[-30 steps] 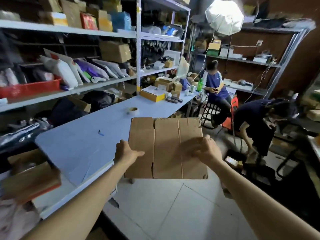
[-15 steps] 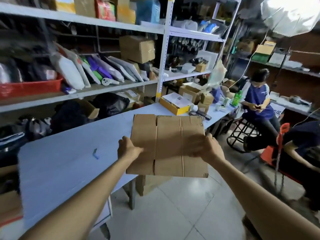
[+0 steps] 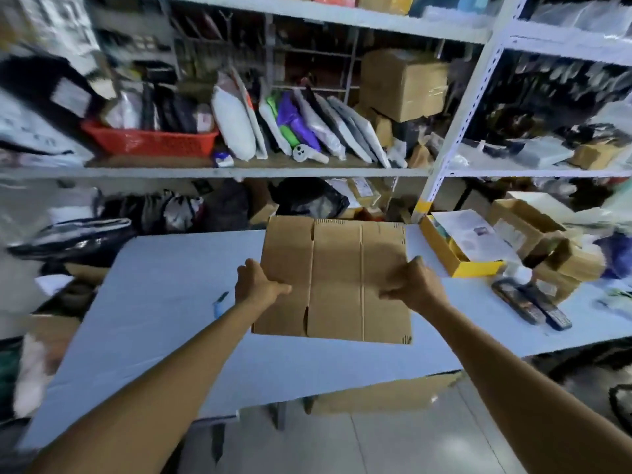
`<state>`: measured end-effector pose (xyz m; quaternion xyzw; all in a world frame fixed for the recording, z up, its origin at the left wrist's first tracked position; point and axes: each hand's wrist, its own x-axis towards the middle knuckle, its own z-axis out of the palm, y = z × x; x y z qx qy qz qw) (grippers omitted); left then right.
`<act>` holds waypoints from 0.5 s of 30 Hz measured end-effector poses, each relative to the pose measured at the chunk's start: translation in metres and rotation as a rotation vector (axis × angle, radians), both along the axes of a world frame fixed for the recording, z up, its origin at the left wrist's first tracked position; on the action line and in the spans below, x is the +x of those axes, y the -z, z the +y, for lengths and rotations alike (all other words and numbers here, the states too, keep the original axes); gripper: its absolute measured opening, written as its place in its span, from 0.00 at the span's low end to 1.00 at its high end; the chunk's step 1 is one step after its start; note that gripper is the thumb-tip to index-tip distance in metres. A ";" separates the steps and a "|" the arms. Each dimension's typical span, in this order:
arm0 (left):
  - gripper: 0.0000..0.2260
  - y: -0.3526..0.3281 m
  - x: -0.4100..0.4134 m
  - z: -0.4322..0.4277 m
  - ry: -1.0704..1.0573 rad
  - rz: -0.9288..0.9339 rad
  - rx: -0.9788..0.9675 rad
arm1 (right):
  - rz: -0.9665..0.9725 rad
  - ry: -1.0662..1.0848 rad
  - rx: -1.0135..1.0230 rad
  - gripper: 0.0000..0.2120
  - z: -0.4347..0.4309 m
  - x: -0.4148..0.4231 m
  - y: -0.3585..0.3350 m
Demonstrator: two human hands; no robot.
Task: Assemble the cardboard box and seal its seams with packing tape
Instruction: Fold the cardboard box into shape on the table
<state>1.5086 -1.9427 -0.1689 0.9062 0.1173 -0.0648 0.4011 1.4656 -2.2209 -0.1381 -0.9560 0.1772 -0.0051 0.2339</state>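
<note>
A flattened brown cardboard box (image 3: pixel 337 268) is held flat above the light blue table (image 3: pixel 171 302), its flaps and creases facing up. My left hand (image 3: pixel 258 283) grips its left edge, thumb on top. My right hand (image 3: pixel 412 283) grips its right side, fingers curled over the cardboard. No roll of packing tape shows in this view.
A blue utility knife (image 3: pixel 220 302) lies on the table left of the box. A yellow open box (image 3: pixel 458 249), small cartons (image 3: pixel 561 265) and two dark remotes (image 3: pixel 531 304) sit at the right. Packed metal shelves (image 3: pixel 239 171) stand behind. A carton (image 3: pixel 383 393) sits under the table.
The view has swung left from the seated people to face the table and shelves. Both hands have carried the flat box over the table, grips unchanged.
</note>
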 end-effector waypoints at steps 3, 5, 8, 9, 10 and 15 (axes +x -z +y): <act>0.38 0.005 0.024 0.003 -0.120 0.032 0.002 | 0.027 -0.090 -0.018 0.38 0.000 0.053 0.010; 0.39 0.013 0.041 0.007 -0.169 0.052 0.011 | 0.053 -0.125 -0.012 0.36 0.003 0.083 0.020; 0.39 0.032 0.066 0.014 -0.207 0.095 0.004 | 0.095 -0.153 0.009 0.32 0.009 0.120 0.038; 0.39 0.039 0.074 0.016 -0.207 0.110 0.006 | 0.102 -0.155 0.022 0.30 0.010 0.130 0.045; 0.38 0.045 0.082 0.018 -0.205 0.129 0.004 | 0.108 -0.153 0.032 0.28 0.011 0.140 0.051; 0.33 0.071 0.111 0.024 -0.174 0.191 -0.075 | 0.128 -0.075 0.108 0.22 0.010 0.181 0.077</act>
